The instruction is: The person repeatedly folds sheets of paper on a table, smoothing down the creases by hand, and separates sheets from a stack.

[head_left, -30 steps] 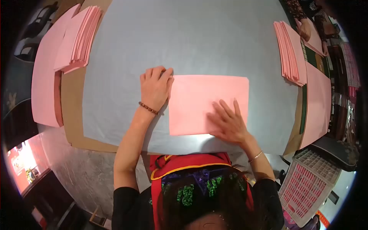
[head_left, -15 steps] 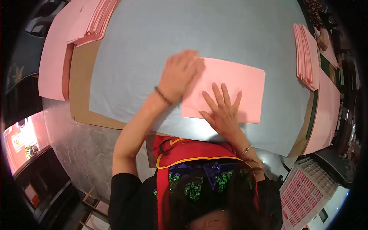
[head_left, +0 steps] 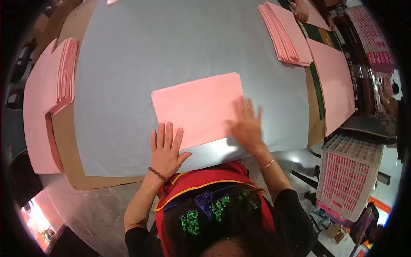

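A flat pink sheet [head_left: 197,109], folded into a rectangle, lies at a slight angle on the grey table covering [head_left: 128,64]. My left hand [head_left: 166,147] rests open at its lower left corner, fingers spread over the near edge and the thumb pointing right. At the right edge of the sheet is my right hand [head_left: 248,128], somewhat blurred, with its fingers stretched out and apart. Neither hand grips anything.
Folded pink sheets stand in a stack [head_left: 66,77] at the left, beside a larger pink pile [head_left: 36,124]. Another stack [head_left: 284,36] sits at the upper right, near another person's hand [head_left: 301,10]. A white plastic crate [head_left: 349,175] is off the table's right side.
The view has turned. My left hand has gone from the sheet's upper left corner to its lower left corner. My right hand has shifted from the middle of the sheet to its right edge.
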Demonstrator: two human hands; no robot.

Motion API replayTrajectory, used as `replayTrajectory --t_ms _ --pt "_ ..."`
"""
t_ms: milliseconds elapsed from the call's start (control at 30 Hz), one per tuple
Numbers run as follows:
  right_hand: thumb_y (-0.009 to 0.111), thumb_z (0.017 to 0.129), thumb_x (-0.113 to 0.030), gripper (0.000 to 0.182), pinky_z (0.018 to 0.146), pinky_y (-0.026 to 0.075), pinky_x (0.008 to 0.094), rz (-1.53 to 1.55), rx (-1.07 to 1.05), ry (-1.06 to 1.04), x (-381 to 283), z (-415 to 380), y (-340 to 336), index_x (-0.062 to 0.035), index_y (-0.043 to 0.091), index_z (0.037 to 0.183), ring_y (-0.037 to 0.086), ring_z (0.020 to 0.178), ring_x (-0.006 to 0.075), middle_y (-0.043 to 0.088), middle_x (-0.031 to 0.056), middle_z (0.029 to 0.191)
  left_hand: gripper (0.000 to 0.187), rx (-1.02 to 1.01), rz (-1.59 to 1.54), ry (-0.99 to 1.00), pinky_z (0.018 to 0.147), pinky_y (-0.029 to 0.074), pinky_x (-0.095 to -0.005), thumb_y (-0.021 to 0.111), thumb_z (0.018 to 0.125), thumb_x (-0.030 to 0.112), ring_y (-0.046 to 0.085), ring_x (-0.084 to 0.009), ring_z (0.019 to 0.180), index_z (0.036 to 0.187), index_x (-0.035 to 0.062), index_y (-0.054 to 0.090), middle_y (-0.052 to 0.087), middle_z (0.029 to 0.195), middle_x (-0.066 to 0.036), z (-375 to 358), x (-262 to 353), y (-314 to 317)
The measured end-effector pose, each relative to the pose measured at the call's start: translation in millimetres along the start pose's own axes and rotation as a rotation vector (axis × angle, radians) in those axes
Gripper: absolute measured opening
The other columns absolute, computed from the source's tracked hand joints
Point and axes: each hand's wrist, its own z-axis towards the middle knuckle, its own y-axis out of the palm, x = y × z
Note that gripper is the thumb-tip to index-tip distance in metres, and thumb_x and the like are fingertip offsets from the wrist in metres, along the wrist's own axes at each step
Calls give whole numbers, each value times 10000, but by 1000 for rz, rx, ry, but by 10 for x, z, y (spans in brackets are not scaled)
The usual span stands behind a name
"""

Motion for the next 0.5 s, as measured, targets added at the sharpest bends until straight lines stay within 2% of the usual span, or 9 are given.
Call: replayTrajectory --t_ms 33,100,133,233,267,300,367,433,500 --pt "502 889 -427 647 1045 89 652 -137 -2 69 125 -109 -2 -47 358 1394 207 1379 357 281 170 1473 783 -3 0 13 1091 117 -548 618 788 459 162 -399 1377 1413 88 324 213 1485 -210 3 4 -18" --pt "488 899 -421 646 1050 74 646 -153 35 164 230 -220 -71 -31 348 1395 188 1386 357 259 184 1479 734 -40 23 7 1088 110 -556 483 867 512 152 -411 1377 1422 68 300 205 1483 -227 10 11 -58" --pt "474 909 -414 646 1054 60 641 -169 70 246 231 -243 -115 -14 339 1397 169 1393 356 238 197 1485 734 -40 23 18 1088 110 -556 483 867 512 152 -411 1377 1422 68 300 205 1483 -227 8 12 -62" --pt "494 906 -391 640 1064 33 620 -48 109 83 -303 12 -139 23 356 1374 150 1398 360 259 213 1471 776 -20 39 20 1086 125 -554 592 804 470 173 -403 1371 1413 76 318 229 1472 -224 15 28 -54" --pt "511 897 -391 622 1082 49 585 226 222 -90 -529 144 -74 5 388 1361 189 1392 337 318 185 1448 774 -25 47 13 1086 126 -556 582 807 479 176 -403 1369 1412 75 319 236 1469 -224 21 34 -54" --pt "517 891 -393 592 1099 81 546 391 115 -160 -820 309 21 -24 421 1345 254 1371 306 371 151 1423 772 -31 59 5 1085 128 -557 572 810 488 179 -403 1368 1411 74 321 243 1466 -225 21 34 -62" --pt "507 889 -407 581 1109 133 498 264 37 -387 -1204 704 13 -48 431 1340 271 1359 268 374 119 1423 772 -21 63 7 1085 130 -556 570 810 492 181 -403 1367 1410 74 323 248 1464 -223 20 37 -25" --pt "494 895 -416 574 1104 163 482 299 81 -460 -1186 930 229 -61 423 1341 269 1356 266 365 110 1428 773 -6 79 0 1084 131 -556 567 809 497 184 -403 1366 1409 74 325 254 1462 -222 -5 0 -8" --pt "482 900 -422 563 1097 186 477 417 102 -312 -858 986 296 -79 411 1341 290 1339 273 364 111 1423 771 13 52 12 1085 132 -555 565 809 500 186 -401 1366 1408 74 329 258 1462 -217 -7 10 8"
